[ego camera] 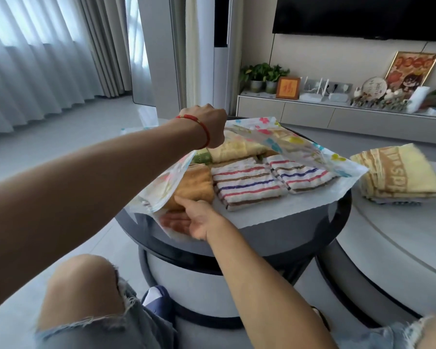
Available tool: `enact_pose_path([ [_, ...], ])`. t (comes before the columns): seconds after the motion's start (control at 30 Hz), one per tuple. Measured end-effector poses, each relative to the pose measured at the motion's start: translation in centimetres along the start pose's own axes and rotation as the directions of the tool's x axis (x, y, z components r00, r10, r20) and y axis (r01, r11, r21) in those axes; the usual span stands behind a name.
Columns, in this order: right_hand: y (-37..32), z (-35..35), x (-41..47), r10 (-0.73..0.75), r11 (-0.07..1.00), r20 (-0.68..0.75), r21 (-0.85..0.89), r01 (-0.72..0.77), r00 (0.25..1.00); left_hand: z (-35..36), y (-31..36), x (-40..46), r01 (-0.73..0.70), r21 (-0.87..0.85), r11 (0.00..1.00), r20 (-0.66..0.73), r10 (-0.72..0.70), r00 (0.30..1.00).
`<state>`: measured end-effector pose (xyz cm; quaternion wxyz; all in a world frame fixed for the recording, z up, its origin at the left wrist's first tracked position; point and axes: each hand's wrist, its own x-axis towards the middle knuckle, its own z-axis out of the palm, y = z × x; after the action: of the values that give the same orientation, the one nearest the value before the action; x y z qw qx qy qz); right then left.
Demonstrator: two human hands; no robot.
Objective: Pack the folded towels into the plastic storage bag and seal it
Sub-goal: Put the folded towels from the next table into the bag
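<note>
The plastic storage bag [252, 212] lies flat across the round dark bench [337, 212], its mouth facing the person at the near edge, so towels can slide straight in. The left hand [209, 124] is raised over the far-left part of the bench with its fingers curled; its grip seems to pinch the printed upper sheet [282, 139] of the bag and hold it up like a tent, though the fingertips are hidden behind the knuckles. That lift keeps the mouth wide so nothing snags.

The right hand [194, 220] reaches into the opening at the near-left edge. Its thumb presses on top of the orange towel [194, 185] and its fingers, seen through the plastic, lie spread beneath, so the grip pinches that towel, likely to nudge it snug into the left corner.

Inside, 2 striped towels [247, 187] sit side by side toward the near edge, with a yellow towel [237, 147] and a green one [202, 157] behind them, a flat single layer that should let the bag close evenly.

A stack of folded yellow towels [398, 175] waits on the neighbouring pale bench [388, 235] to the right, well apart from the bag, so packing appears unfinished and the seal is not yet closed.
</note>
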<state>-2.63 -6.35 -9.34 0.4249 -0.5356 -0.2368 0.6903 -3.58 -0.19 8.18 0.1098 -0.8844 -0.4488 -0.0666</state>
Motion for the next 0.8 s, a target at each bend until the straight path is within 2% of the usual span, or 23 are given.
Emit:
enact_pose_path([
  [0.03, -0.2, -0.7, -0.2, -0.094, 0.967, -0.091, -0.246, 0.069, 0.991, 0.1, 0.0, 0.0, -0.001, -0.003, 1.0, 0.001, 0.001, 1.0],
  [0.07, -0.2, -1.8, -0.5, -0.265, 0.841, -0.189, -0.526, 0.13, 0.946, 0.2, 0.0, 0.0, -0.002, -0.007, 1.0, -0.002, 0.002, 1.0],
  [0.1, -0.2, -3.2, -0.7, -0.479, 0.639, -0.237, -0.754, 0.151, 0.845, 0.3, 0.1, 0.0, -0.002, -0.01, 1.0, -0.007, 0.002, 1.0],
  [0.17, -0.2, -5.9, -1.4, -0.795, 0.281, -0.16, -0.952, 0.121, 0.585, 0.4, 0.3, 0.1, 0.004, -0.023, 1.0, -0.019, -0.005, 1.0],
  [0.2, -0.2, -7.2, -1.5, -0.858, 0.14, -0.076, -0.986, 0.087, 0.509, 0.4, 0.4, 0.2, 0.013, -0.026, 1.0, -0.028, -0.014, 1.0],
  [0.23, -0.2, -8.6, -1.2, -0.845, 0.027, 0.004, -0.998, 0.049, 0.535, 0.5, 0.5, 0.2, 0.025, -0.025, 0.999, -0.034, -0.026, 0.999],
  [0.27, -0.1, -10.1, -0.8, -0.77, -0.044, 0.048, -0.999, 0.021, 0.636, 0.6, 0.6, 0.2, 0.034, -0.021, 0.999, -0.042, -0.035, 0.998],
  [0.3, -0.1, -11.5, -0.4, -0.678, -0.083, 0.049, -0.996, -0.01, 0.733, 0.7, 0.8, 0.1, 0.038, -0.021, 0.999, -0.059, -0.039, 0.998],
  [0.33, -0.2, -12.7, 0.0, -0.61, -0.099, 0.028, -0.994, -0.042, 0.792, 0.9, 0.9, 0.1, 0.04, -0.019, 0.999, -0.071, -0.041, 0.997],
  [0.43, -0.5, -14.8, 0.9, -0.59, -0.119, -0.031, -0.985, -0.125, 0.807, 1.4, 1.4, 0.1, 0.034, -0.032, 0.999, -0.096, -0.037, 0.995],
  [0.5, -1.1, -14.9, 1.0, -0.567, -0.094, -0.08, -0.982, -0.161, 0.82, 1.6, 1.9, 0.3, 0.018, -0.051, 0.999, -0.122, -0.025, 0.992],
  [0.57, -1.7, -14.7, 0.7, -0.547, -0.053, -0.072, -0.991, -0.121, 0.834, 1.7, 2.4, 0.4, 0.004, -0.064, 0.998, -0.135, -0.012, 0.991],
  [0.63, -2.1, -14.7, -0.3, -0.616, -0.035, 0.003, -0.999, -0.023, 0.788, 1.9, 3.1, 0.6, -0.019, -0.068, 0.998, -0.146, 0.009, 0.989],
  [0.73, -2.4, -16.6, -3.0, -0.79, -0.089, 0.164, -0.984, 0.154, 0.59, 2.4, 4.6, 1.2, -0.065, -0.078, 0.995, -0.156, 0.052, 0.986],
  [0.8, -2.7, -19.2, -5.3, -0.858, -0.093, 0.191, -0.971, 0.221, 0.477, 2.8, 5.9, 1.7, -0.096, -0.077, 0.992, -0.168, 0.082, 0.982],
])
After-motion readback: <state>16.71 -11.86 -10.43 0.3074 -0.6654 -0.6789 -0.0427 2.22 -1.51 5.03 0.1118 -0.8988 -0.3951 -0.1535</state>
